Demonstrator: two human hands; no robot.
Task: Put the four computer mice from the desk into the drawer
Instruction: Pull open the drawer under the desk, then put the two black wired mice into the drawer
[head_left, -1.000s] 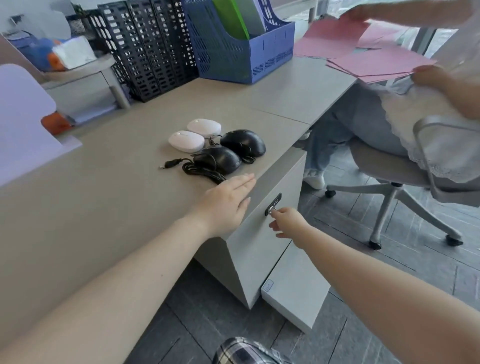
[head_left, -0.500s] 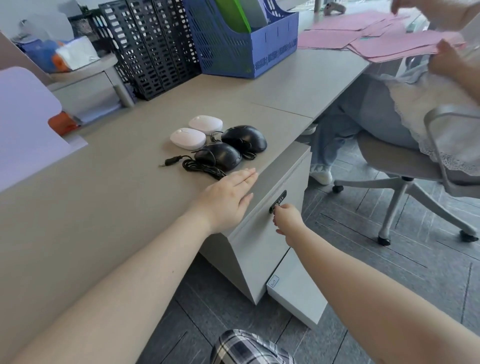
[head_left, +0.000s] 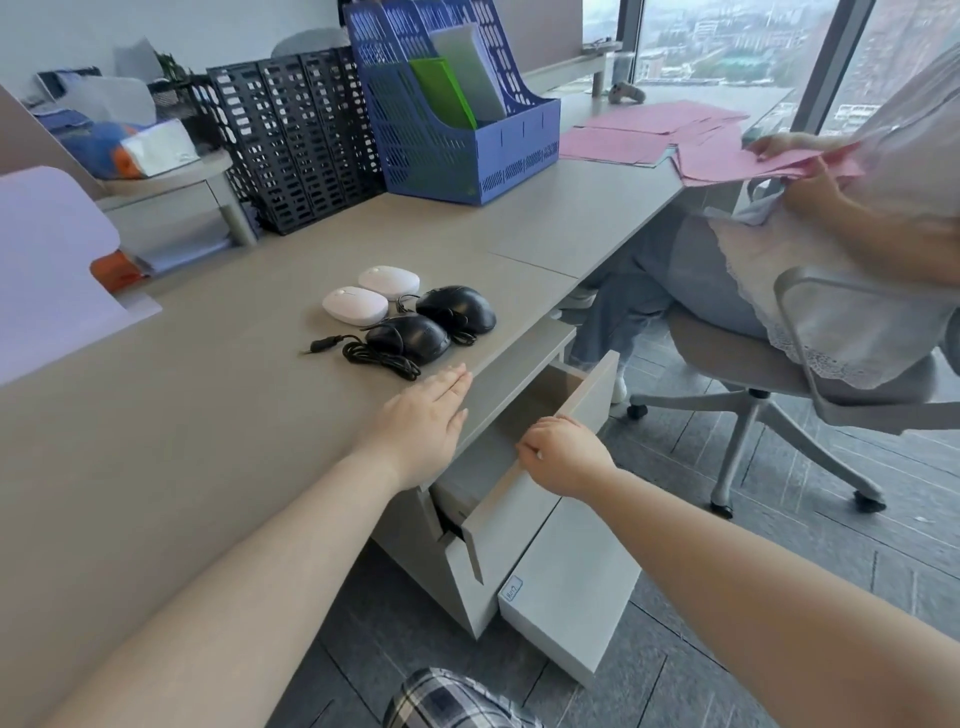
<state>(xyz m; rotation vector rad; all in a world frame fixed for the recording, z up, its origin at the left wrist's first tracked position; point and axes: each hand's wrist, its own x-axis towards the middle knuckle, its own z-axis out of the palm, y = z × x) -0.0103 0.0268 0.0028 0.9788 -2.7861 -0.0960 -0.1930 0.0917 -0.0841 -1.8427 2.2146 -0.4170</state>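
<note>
Two white mice, the near one (head_left: 355, 305) and the far one (head_left: 388, 280), lie on the grey desk (head_left: 182, 415) beside two black wired mice, one at the front (head_left: 410, 338) and one behind it (head_left: 457, 307). Their black cable (head_left: 374, 358) is coiled in front. My left hand (head_left: 423, 423) rests flat on the desk edge, just short of the cable. The top drawer (head_left: 587, 400) under the desk is pulled partly out. My right hand (head_left: 563, 454) grips the top edge of its front panel.
A black mesh file rack (head_left: 296, 140) and a blue one (head_left: 457, 119) stand at the back of the desk. Another person sits on a grey swivel chair (head_left: 779, 374) at the right, handling pink sheets (head_left: 701, 145). A lower drawer front (head_left: 571, 587) juts out below.
My right hand has pulled the top drawer out from shut to partly open. The left hand stays flat on the desk edge. The mice have not moved.
</note>
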